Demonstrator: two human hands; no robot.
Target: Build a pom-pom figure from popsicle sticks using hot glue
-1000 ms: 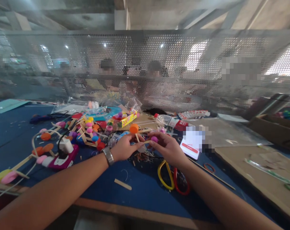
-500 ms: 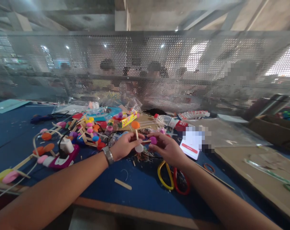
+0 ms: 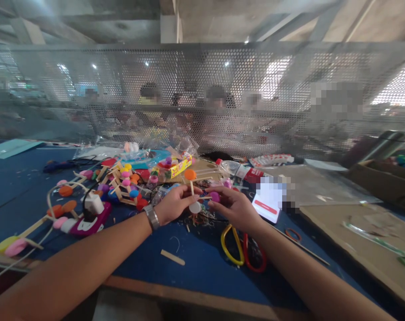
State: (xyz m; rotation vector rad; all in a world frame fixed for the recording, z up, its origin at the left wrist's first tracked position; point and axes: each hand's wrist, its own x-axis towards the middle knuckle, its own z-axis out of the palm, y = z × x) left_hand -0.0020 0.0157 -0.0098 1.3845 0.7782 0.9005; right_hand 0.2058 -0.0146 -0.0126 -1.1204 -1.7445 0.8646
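My left hand [image 3: 172,204], with a watch [image 3: 151,217] on its wrist, pinches a wooden stick assembly [image 3: 192,188] above the blue table. An orange bottle cap [image 3: 190,174] tops its upright stick, and a white bottle cap [image 3: 194,207] is at the lower end. Another stick runs sideways from there to a purple bottle cap [image 3: 214,197], which the thumb and fingers of my right hand [image 3: 237,208] grip. Below the hands lies a small heap of rubber bands [image 3: 202,217]. Yellow-and-red-handled scissors [image 3: 232,245] lie under my right forearm, their blades hidden.
Stick-and-cap pieces [image 3: 124,180] are heaped at the left, near a purple power strip [image 3: 92,221] with a white plug. A loose stick [image 3: 173,257] lies in front. A lit phone [image 3: 268,203], a plastic bottle [image 3: 242,171] and cardboard [image 3: 342,236] are rightward. Perforated metal screen [image 3: 195,67] stands behind.
Both hands stay nearly still, holding the same stick assembly and purple cap. The whole view has shifted only very slightly.
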